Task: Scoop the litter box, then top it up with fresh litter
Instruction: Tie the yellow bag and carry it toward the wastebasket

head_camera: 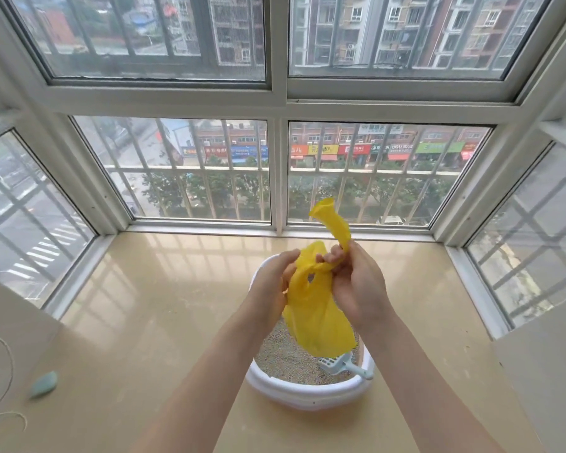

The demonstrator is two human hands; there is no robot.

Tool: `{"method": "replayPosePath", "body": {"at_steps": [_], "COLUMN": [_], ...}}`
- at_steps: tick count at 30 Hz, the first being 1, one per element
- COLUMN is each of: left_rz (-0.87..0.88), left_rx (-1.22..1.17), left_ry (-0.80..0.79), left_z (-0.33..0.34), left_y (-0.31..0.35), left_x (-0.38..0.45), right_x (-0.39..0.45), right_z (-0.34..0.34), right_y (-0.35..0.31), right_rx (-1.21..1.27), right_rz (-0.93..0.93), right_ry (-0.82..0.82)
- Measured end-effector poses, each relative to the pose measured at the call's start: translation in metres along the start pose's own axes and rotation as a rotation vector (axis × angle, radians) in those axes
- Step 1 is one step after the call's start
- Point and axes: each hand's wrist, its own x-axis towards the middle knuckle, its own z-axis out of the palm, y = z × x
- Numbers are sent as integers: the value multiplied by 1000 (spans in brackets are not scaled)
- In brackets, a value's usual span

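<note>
Yellow bag (317,308) gripped by both hands' fingers — left hand (272,282), right hand (356,282) — above the litter box (307,392). Scoop (339,364) idle inside it; scooping apparently not started, top-up pending.

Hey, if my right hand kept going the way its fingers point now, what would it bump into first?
Probably the left hand. The right hand grips the yellow bag, its fingers curled leftward toward the left hand, only bag plastic between them. Depth between the hands is unclear.

One wide-angle view only — worn on the head, looking forward and down, close over both forearms, onto a beige sill (151,308) and bay window (276,103) beyond.
</note>
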Motion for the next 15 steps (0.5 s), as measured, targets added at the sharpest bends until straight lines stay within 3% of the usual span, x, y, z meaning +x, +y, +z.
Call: {"method": "replayPosePath", "body": {"at_steps": [4,8,15], "left_rz": [132,168,206], "left_rx": [-50,-247,-395], "left_ry": [60,153,349], "left_z": [14,25,35], "left_y": [4,7,9], "left_x": [5,12,21], "right_x": [3,9,12], "right_z": [1,-4,-34], "right_y": [-1,-11,-25], "right_rx": [-139,1,289], "right_rz": [-143,-205,-43], "right_ry": [-18,30,87]}}
